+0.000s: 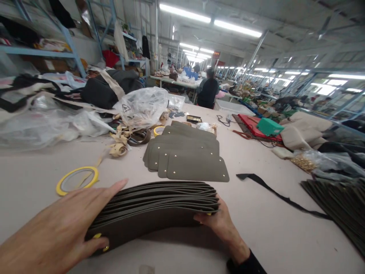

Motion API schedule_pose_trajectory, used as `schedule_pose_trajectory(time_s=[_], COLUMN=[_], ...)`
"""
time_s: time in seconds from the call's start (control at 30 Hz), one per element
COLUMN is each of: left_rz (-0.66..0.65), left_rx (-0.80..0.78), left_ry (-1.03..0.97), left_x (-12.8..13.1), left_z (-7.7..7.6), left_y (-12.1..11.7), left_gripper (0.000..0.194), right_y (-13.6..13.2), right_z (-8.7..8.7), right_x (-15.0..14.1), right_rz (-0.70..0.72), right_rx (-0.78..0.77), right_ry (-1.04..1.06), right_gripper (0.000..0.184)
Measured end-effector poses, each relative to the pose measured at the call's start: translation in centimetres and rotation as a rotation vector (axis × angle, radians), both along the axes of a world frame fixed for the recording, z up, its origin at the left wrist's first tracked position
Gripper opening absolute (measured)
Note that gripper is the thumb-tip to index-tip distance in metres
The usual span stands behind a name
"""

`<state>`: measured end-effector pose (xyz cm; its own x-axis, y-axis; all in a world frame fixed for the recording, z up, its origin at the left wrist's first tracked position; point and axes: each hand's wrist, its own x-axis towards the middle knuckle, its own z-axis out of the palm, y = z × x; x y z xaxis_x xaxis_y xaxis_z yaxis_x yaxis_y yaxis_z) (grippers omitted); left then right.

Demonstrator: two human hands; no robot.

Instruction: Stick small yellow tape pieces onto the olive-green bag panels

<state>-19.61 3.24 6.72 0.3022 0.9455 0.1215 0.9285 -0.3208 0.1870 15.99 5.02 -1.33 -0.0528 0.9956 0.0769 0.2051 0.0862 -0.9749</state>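
A thick stack of dark olive leather-like panels (148,219) stands on its long edge, bowed, between my two hands. My left hand (59,224) grips its left end, with the thumb on the near face beside a brass-coloured stud and fingers over the top. Around the right end my right hand (222,220) is closed, thumb in front and the other fingers behind, partly hidden. Just beyond lie more olive panels (194,163), flat and fanned in overlapping layers, with small brass studs near their corners. A yellow tape roll (95,176) rests by my left hand.
Plastic bags (145,106) and fabric scraps crowd the left side. A black strip (273,194) leads toward another pile of dark panels (339,205) at right. Farther back are a green box (269,126) on a red board and a person (207,91) facing away.
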Motion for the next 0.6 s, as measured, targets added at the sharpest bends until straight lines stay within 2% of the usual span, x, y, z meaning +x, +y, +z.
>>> schedule_pose_trajectory(time_s=[0.07, 0.13, 0.27, 0.33, 0.4, 0.47, 0.53, 0.6], left_rz=[-0.065, -0.096, -0.122, -0.128, -0.132, -0.145, -0.169, -0.181], left_rx=[-0.052, -0.091, -0.077, -0.056, -0.045, -0.038, -0.024, -0.011], left_ry=[0.117, 0.167, 0.193, 0.202, 0.206, 0.195, 0.169, 0.155], left_x=[2.4, 4.6, 7.1, 7.3, 7.0, 6.8, 6.6, 6.5], left_z=[1.4, 1.7, 0.6, 0.0, -0.3, -0.5, -0.5, -0.6], left_y=[0.6, 1.0, 1.5, 1.7, 1.9, 2.0, 2.1, 2.0], left_gripper=[0.078, 0.083, 0.075, 0.071, 0.068, 0.066, 0.064, 0.064], right_y=[0.0, -0.1, -0.8, -1.6, -2.5, -3.4, -4.1, -4.3], right_z=[0.3, 0.7, 1.1, 1.0, 0.9, 1.2, 1.8, 2.5], right_x=[-0.1, -0.1, 0.5, 1.0, 1.6, 2.1, 2.3, 2.1], right_rz=[0.011, 0.034, -0.027, -0.094, -0.166, -0.205, -0.188, -0.152], right_rx=[0.010, 0.027, 0.069, 0.130, 0.232, 0.318, 0.366, 0.413], right_ry=[0.008, 0.006, -0.071, -0.102, -0.132, -0.228, -0.357, -0.435], right_gripper=[0.053, 0.057, 0.099, 0.107, 0.095, 0.072, 0.053, 0.046])
